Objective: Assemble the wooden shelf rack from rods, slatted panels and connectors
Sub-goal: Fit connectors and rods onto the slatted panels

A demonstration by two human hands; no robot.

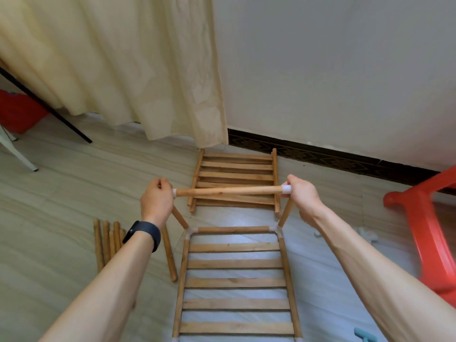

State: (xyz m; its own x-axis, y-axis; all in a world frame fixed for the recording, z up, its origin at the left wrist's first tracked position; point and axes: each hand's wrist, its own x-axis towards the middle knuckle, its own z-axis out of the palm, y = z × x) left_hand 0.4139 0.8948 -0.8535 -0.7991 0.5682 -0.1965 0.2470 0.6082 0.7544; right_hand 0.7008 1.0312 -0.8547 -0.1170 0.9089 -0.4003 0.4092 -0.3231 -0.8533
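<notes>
- Left hand (156,201): fingers curled tight round the left end of a round light-brown wooden rod (229,191). A white plastic end connector (174,192) shows just past the fingers. There is a black wristband (143,233) on this wrist.
- Right hand (302,196): fingers clenched round the rod's right end, over a second white end connector (286,189).
- The rod is held roughly level between the two hands, above the pale tiled floor (61,193).
- The short left wooden upright (179,218) and short right wooden upright (285,214) slope down from under the hands. They end in the left white corner connector (191,230) and the right white corner connector (276,228).
- The corner connectors sit at the far corners of a slatted wooden panel frame (235,282). It lies on the floor below the arms, and five flat slats show.
- A second slatted wooden panel (237,174) lies flat on the floor beyond the held rod, near the dark patterned baseboard (320,156) and apart from the frame. Cannot tell whether it is one panel or a stack.
- A bundle of loose wooden rods (106,243) lies on the floor left of the frame. A single loose wooden rod (169,255) lies just beside the frame's left rail.
- Surroundings: cream curtain (123,70) at far left, white wall (333,58) behind, red plastic stool (424,218) at right.
</notes>
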